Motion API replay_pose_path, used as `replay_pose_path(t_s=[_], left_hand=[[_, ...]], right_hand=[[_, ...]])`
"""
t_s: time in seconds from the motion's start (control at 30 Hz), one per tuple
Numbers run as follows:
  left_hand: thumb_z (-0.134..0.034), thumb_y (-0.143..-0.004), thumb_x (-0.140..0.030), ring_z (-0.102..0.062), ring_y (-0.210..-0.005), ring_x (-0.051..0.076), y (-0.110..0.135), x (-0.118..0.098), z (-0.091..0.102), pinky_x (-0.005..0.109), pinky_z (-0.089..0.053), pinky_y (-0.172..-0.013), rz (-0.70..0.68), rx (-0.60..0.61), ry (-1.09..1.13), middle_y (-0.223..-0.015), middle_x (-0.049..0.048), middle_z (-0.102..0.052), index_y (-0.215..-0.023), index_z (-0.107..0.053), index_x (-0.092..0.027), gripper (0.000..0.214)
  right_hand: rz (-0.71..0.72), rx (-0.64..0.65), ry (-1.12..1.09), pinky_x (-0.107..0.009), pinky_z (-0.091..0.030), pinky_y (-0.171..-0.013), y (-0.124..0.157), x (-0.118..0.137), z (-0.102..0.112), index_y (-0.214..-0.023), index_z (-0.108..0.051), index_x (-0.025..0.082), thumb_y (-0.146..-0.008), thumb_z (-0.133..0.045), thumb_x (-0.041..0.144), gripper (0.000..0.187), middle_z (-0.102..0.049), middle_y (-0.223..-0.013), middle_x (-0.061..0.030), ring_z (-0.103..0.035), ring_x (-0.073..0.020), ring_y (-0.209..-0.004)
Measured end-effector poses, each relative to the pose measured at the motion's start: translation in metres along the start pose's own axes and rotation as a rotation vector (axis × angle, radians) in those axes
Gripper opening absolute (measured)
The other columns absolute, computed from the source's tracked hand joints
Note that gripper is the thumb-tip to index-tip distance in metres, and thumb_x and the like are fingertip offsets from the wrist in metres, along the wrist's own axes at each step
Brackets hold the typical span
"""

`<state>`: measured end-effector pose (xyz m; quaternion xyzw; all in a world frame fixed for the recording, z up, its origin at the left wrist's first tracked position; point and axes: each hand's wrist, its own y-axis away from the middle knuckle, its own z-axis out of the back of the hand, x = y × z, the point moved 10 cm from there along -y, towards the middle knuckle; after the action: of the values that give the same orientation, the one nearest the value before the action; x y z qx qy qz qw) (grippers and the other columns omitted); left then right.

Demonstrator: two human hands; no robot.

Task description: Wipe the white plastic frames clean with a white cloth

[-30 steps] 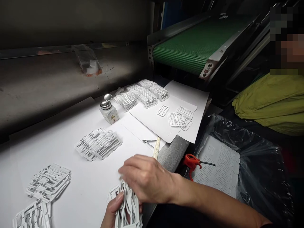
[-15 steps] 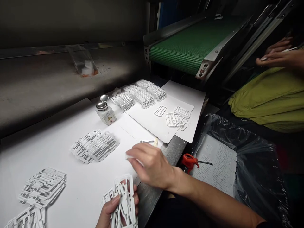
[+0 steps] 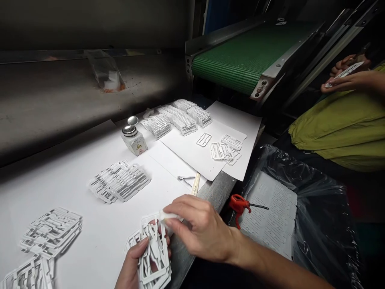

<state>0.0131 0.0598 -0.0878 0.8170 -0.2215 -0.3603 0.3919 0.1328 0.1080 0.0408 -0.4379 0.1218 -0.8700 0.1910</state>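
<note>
My left hand (image 3: 132,261) is closed around several white plastic frames (image 3: 153,257) with slotted cut-outs, the thumb pressed on their face near the table's front edge. My right hand (image 3: 200,226) pinches a small white wad (image 3: 168,215), which looks like cloth or tissue, against the upper right corner of the top frame. Stacks of similar frames lie on the white paper to the left, one stack (image 3: 52,233) nearer and another (image 3: 120,182) farther back. A square bottle (image 3: 134,142) with a metal pump top and warning labels stands behind them.
Rows of stacked frames (image 3: 177,118) and loose frames (image 3: 225,148) lie farther back. Nippers (image 3: 185,178) and a wooden stick (image 3: 195,184) are near the edge. An orange-red air gun (image 3: 240,204) hangs beside a lined bin (image 3: 325,208). A green conveyor (image 3: 234,60) and a co-worker's hands (image 3: 345,74) are beyond.
My right hand has come down with the white wad, from above the frames onto the top frame's corner. The co-worker's hands now show a white part tilted up.
</note>
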Motion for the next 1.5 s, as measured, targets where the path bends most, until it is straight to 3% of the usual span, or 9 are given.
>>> replay_pose_path(t_s=[0.1,0.23,0.4,0.5,0.67,0.9,1.1,1.33,1.5], left_hand=[[-0.046,-0.079,-0.009,-0.063,-0.062,0.016,-0.002,0.005,-0.002,0.03,-0.054,-0.066,0.045,0.035,0.125,-0.073,0.0025,-0.067,-0.093,-0.064,-0.016,0.024],[-0.048,-0.081,-0.015,-0.063,-0.064,0.02,0.002,0.004,0.004,0.032,-0.054,-0.061,0.068,-0.044,0.096,-0.07,0.0066,-0.067,-0.089,-0.065,-0.013,0.019],[-0.05,-0.078,-0.014,-0.063,-0.064,0.018,0.01,-0.003,0.002,0.031,-0.054,-0.064,0.032,-0.114,0.052,-0.073,0.0045,-0.068,-0.089,-0.065,-0.015,0.019],[-0.046,-0.081,-0.015,-0.062,-0.065,0.017,0.009,-0.004,-0.003,0.029,-0.053,-0.065,0.022,-0.088,0.104,-0.074,0.0042,-0.068,-0.093,-0.065,-0.015,0.022],[-0.048,-0.082,-0.02,-0.061,-0.062,0.015,0.002,0.0,0.007,0.027,-0.053,-0.064,0.043,-0.096,0.116,-0.079,0.0046,-0.067,-0.097,-0.064,-0.016,0.023],[-0.059,-0.075,-0.027,-0.062,-0.069,0.017,-0.011,-0.009,0.029,0.022,-0.051,-0.054,-0.092,-0.157,0.077,-0.086,0.0046,-0.066,-0.102,-0.064,-0.02,0.029],[-0.055,-0.077,-0.025,-0.062,-0.071,0.016,-0.008,-0.01,0.023,0.021,-0.052,-0.059,-0.102,-0.112,0.103,-0.086,0.0064,-0.068,-0.102,-0.064,-0.017,0.027],[-0.041,-0.083,-0.014,-0.064,-0.066,0.016,-0.001,-0.012,0.011,0.024,-0.053,-0.057,-0.079,-0.049,0.174,-0.079,0.0087,-0.069,-0.098,-0.065,-0.015,0.028],[-0.035,-0.085,-0.014,-0.065,-0.061,0.021,-0.004,-0.003,0.018,0.03,-0.055,-0.057,0.022,-0.11,0.264,-0.074,0.0127,-0.069,-0.086,-0.066,-0.009,0.032]], right_hand=[[0.011,0.132,-0.016,-0.027,-0.047,-0.079,0.015,0.011,-0.015,-0.098,-0.061,0.011,-0.082,-0.052,0.014,0.019,-0.062,-0.088,-0.0088,-0.057,-0.017,-0.084],[-0.007,0.325,-0.115,-0.021,-0.047,-0.073,0.037,0.02,-0.023,-0.092,-0.064,0.011,-0.078,-0.058,0.014,0.015,-0.064,-0.082,-0.0057,-0.059,-0.0139,-0.076],[-0.236,0.129,-0.208,-0.02,-0.046,-0.07,0.032,-0.001,-0.003,-0.093,-0.064,0.01,-0.078,-0.058,0.014,0.017,-0.064,-0.082,-0.0061,-0.058,-0.0125,-0.074],[-0.245,0.035,-0.223,-0.022,-0.047,-0.071,0.029,-0.002,-0.005,-0.095,-0.064,0.01,-0.079,-0.056,0.015,0.019,-0.063,-0.085,-0.0085,-0.059,-0.0141,-0.076],[-0.207,0.135,-0.153,-0.023,-0.048,-0.07,0.042,0.005,-0.029,-0.092,-0.064,0.017,-0.076,-0.06,0.015,0.017,-0.064,-0.083,-0.0051,-0.059,-0.0166,-0.077],[-0.051,0.09,-0.048,-0.023,-0.048,-0.062,0.043,0.021,-0.029,-0.083,-0.063,0.014,-0.078,-0.053,0.015,0.011,-0.061,-0.071,-0.0057,-0.057,-0.0151,-0.064],[-0.021,0.043,-0.061,-0.025,-0.048,-0.068,0.034,0.021,-0.021,-0.089,-0.061,0.012,-0.08,-0.052,0.015,0.013,-0.061,-0.08,-0.0084,-0.058,-0.0164,-0.072],[-0.302,-0.084,-0.218,-0.021,-0.046,-0.063,0.024,-0.01,-0.003,-0.092,-0.064,0.012,-0.078,-0.058,0.016,0.015,-0.062,-0.08,-0.0052,-0.056,-0.0118,-0.067],[-0.359,0.106,-0.337,-0.019,-0.046,-0.067,0.027,-0.004,-0.024,-0.088,-0.067,0.016,-0.075,-0.062,0.017,0.014,-0.065,-0.082,-0.003,-0.059,-0.0114,-0.071]])
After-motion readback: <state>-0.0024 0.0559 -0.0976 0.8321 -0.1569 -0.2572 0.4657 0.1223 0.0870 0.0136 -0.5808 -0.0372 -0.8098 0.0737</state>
